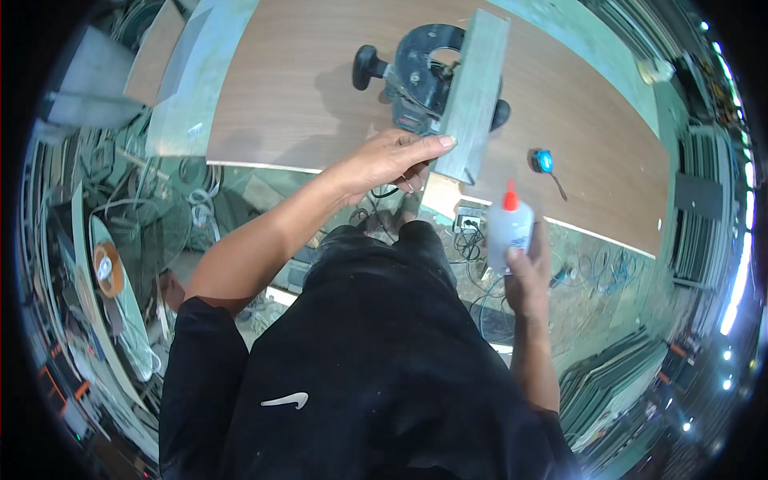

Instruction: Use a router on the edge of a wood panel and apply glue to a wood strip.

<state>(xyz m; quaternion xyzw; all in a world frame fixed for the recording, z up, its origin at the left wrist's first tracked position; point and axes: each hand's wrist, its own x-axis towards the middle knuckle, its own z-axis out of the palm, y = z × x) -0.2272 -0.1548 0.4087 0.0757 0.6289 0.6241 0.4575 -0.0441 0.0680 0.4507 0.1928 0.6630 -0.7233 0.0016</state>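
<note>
My left hand (394, 158) is closed on the near end of a long pale wooden strip (477, 88), with the thumb along its edge. The strip slants away from me over a brown wood panel (296, 88). Next to the strip, partly behind it, is a dark router (412, 72) with a round base and a black knob handle. My right hand (530, 276) grips a white squeeze bottle (506, 232) with a red nozzle pointing up. That bottle is off the panel's near edge, right of the strip, apart from it.
A blue tape measure (544, 162) lies on the panel to the right. Below the near edge, a power socket (467, 220) and tangled cables sit near the floor. Stacked boards (616, 384) stand at lower right, and a roll of brown tape (108, 268) is at far left.
</note>
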